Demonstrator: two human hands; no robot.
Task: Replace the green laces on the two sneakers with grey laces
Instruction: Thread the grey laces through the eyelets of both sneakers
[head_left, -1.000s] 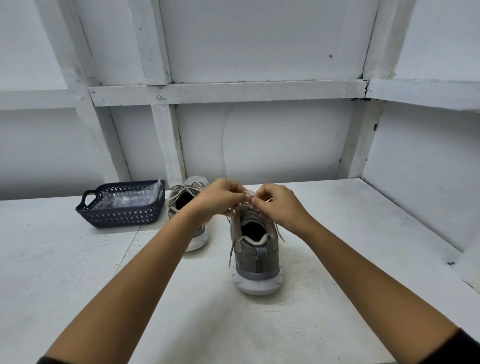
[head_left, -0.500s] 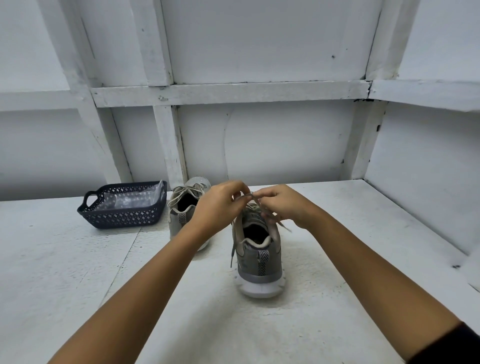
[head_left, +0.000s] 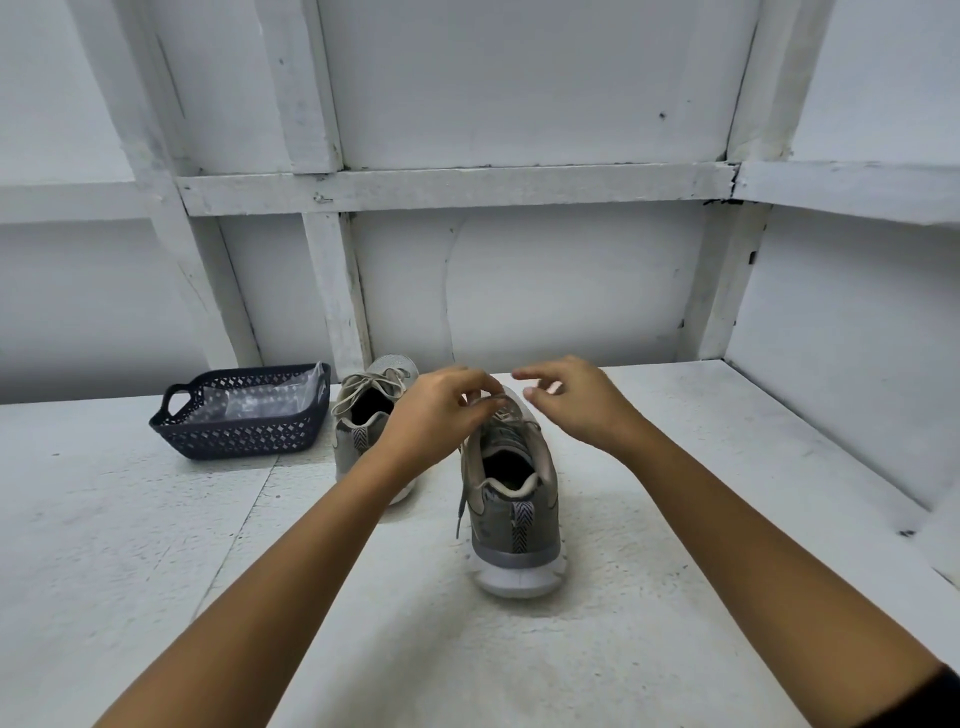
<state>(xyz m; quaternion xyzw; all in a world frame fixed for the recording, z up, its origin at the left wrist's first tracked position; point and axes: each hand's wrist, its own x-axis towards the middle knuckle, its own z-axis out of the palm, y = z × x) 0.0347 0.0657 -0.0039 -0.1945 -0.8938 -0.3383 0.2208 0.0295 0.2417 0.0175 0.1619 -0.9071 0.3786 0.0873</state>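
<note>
Two grey-olive sneakers stand heel toward me on the white table (head_left: 701, 493). The near sneaker (head_left: 511, 499) carries a dark grey lace (head_left: 459, 512), one end of which hangs down its left side. Over its tongue my left hand (head_left: 441, 415) curls its fingertips and pinches that lace near the top eyelets. My right hand (head_left: 576, 400) hovers just right of the shoe with fingers spread and holds nothing. The far sneaker (head_left: 363, 431), partly behind my left wrist, has pale greenish laces (head_left: 374, 387) tied in a bow.
A dark blue perforated basket (head_left: 244, 436) holding a clear plastic bag (head_left: 260, 402) sits left of the far sneaker. White panelled walls close in behind and on the right. The table ends in a step at the right.
My right hand has let go of the lace and drawn away to the right with its fingers spread. My left hand stays at the top of the near sneaker.
</note>
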